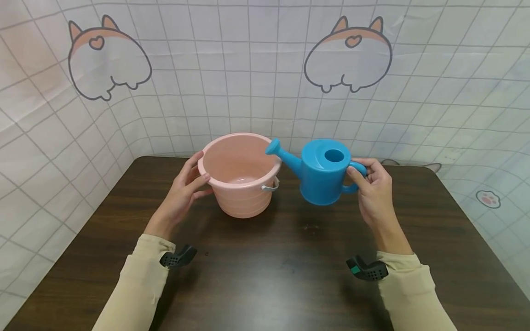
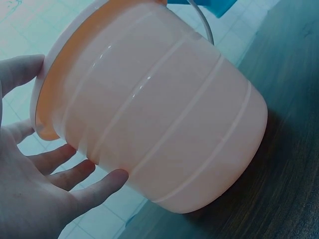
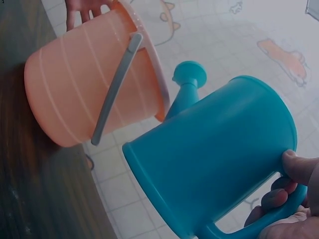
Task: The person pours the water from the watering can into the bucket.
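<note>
A pink bucket (image 1: 244, 197) with a pale wire-like handle stands on the dark table, its mouth facing up. My left hand (image 1: 179, 192) holds it at the left rim, with thumb and fingers spread against the rim and side; in the left wrist view several fingertips touch the ribbed wall (image 2: 164, 104). My right hand (image 1: 374, 186) grips the handle of a blue watering can (image 1: 323, 177), raised above the table to the right of the bucket. The can's spout (image 1: 285, 156) points left, and its rose head is at the bucket's right rim. The bucket's floor is only partly visible.
A white grid-patterned cloth (image 1: 273, 69) with cartoon dog prints hangs behind and beside the dark wooden table (image 1: 256, 276). A black strap device (image 1: 178, 256) sits on the left wrist and another (image 1: 368, 269) on the right.
</note>
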`<state>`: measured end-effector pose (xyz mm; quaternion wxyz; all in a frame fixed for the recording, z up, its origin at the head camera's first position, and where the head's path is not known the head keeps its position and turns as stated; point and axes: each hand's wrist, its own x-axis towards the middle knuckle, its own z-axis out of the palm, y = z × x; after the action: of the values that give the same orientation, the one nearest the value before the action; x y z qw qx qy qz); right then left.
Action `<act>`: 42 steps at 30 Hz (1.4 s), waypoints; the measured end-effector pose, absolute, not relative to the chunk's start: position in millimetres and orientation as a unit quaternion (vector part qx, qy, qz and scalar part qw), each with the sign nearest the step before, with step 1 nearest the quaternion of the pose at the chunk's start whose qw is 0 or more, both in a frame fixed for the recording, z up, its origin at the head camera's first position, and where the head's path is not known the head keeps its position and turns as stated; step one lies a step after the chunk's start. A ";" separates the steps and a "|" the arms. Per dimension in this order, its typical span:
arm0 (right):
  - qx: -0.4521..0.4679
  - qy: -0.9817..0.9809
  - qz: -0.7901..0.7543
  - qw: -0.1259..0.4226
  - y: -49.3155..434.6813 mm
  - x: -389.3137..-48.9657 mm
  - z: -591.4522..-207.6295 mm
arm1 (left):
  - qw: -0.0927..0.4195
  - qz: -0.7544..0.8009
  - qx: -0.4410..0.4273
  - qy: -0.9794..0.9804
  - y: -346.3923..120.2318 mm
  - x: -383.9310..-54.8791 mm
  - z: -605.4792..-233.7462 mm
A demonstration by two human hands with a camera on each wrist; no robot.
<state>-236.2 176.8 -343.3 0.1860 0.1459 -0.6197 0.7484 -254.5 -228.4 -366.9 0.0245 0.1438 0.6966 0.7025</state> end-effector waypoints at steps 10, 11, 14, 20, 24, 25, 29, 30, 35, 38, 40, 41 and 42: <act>0.153 -0.635 0.733 0.186 174.2 -241.8 -338.8 | 0.024 0.701 0.142 0.698 -229.0 -255.8 -366.2; 0.154 -0.637 0.732 0.186 173.8 -242.1 -338.6 | 0.024 0.701 0.141 0.698 -229.1 -255.7 -366.2; 0.157 -0.642 0.727 0.186 172.7 -243.3 -338.2 | 0.024 0.702 0.141 0.697 -229.4 -255.6 -366.1; 0.168 -0.641 0.725 0.187 171.1 -244.2 -338.3 | 0.024 0.701 0.139 0.699 -229.6 -255.4 -367.2; 0.170 -0.639 0.727 0.185 170.3 -245.1 -337.2 | 0.025 0.700 0.139 0.700 -229.4 -255.1 -367.4; 0.170 -0.638 0.728 0.184 170.1 -245.3 -337.0 | 0.026 0.701 0.139 0.699 -229.4 -255.1 -367.5; 0.177 -0.636 0.728 0.185 169.9 -245.7 -336.9 | 0.025 0.700 0.139 0.700 -229.3 -254.9 -367.3; 0.177 -0.636 0.728 0.186 169.8 -245.5 -336.7 | 0.025 0.699 0.139 0.701 -229.2 -254.9 -367.4; 0.175 -0.642 0.723 0.186 169.1 -245.4 -334.7 | 0.024 0.697 0.139 0.704 -228.8 -254.3 -367.0; 0.170 -0.647 0.719 0.188 168.8 -245.9 -332.4 | 0.025 0.697 0.139 0.703 -228.7 -254.3 -366.8; 0.169 -0.651 0.715 0.189 168.9 -246.0 -331.4 | 0.025 0.698 0.138 0.703 -228.5 -254.2 -366.7; 0.169 -0.652 0.714 0.189 169.0 -246.0 -331.0 | 0.025 0.697 0.139 0.703 -228.4 -254.1 -366.5; 0.169 -0.654 0.713 0.189 169.2 -246.0 -330.9 | 0.025 0.698 0.138 0.703 -228.3 -253.9 -366.4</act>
<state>-246.0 169.2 -330.9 0.1895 0.1694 -0.6536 0.7129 -253.9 -228.3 -366.4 0.0254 0.1377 0.7026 0.6976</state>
